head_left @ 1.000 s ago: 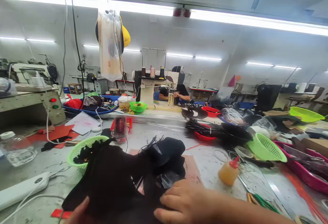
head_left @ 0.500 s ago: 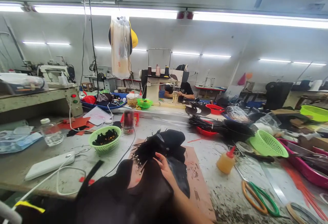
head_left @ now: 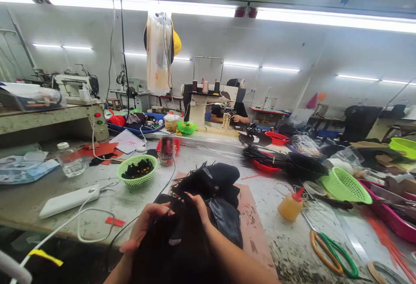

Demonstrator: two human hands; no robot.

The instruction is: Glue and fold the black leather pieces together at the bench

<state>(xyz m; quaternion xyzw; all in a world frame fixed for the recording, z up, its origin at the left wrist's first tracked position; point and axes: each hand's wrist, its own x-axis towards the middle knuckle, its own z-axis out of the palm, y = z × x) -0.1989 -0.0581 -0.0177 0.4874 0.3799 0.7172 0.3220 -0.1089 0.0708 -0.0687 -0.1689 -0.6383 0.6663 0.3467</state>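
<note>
Low in the middle, my left hand has its fingers bent and closed on the left edge of a black piece of soft material. My right hand grips the same piece at its upper right edge, thumb and fingers pressed together. The black piece hangs between both forearms, and its lower part fades into dark. Just beyond the hands lies a heap of black leather-like pieces with a bundle of thin black strips, on a pinkish board.
Left are a green basket of small black bits, a white power bank with cables and a clear bottle. Right are a glue bottle, scissors and a tipped green basket. A person sits behind a sewing machine.
My left hand, hidden before, now shows on the black piece. The piece, spread wide to the lower left earlier, is now gathered narrower between both hands. The view has shifted slightly.
</note>
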